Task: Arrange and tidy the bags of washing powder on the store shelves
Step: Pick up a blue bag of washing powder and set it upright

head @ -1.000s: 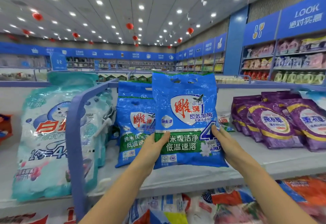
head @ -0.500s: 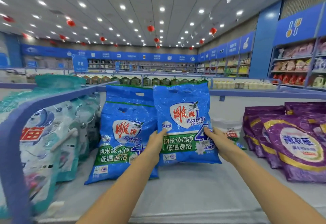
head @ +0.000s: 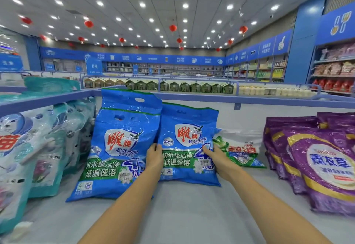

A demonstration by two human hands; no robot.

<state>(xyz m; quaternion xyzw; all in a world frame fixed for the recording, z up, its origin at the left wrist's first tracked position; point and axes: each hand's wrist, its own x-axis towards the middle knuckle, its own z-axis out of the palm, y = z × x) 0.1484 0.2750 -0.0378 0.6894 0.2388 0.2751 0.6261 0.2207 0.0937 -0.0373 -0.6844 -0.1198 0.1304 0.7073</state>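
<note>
Now that it's down from mid-air, the shelf (head: 192, 211) takes the weight: beside the standing blue washing powder bag (head: 119, 147), the second blue bag (head: 189, 143) sits upright, touching it. Nearly placed! The left hand (head: 154, 159) and right hand (head: 219, 160) keep their grip, pinching its side edges.

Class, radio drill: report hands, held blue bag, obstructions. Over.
Left hand, right hand grip blue washing powder bag by its sides. Bag upright on shelf. Matching blue bag against its left; green-and-white bag behind its right.
</note>
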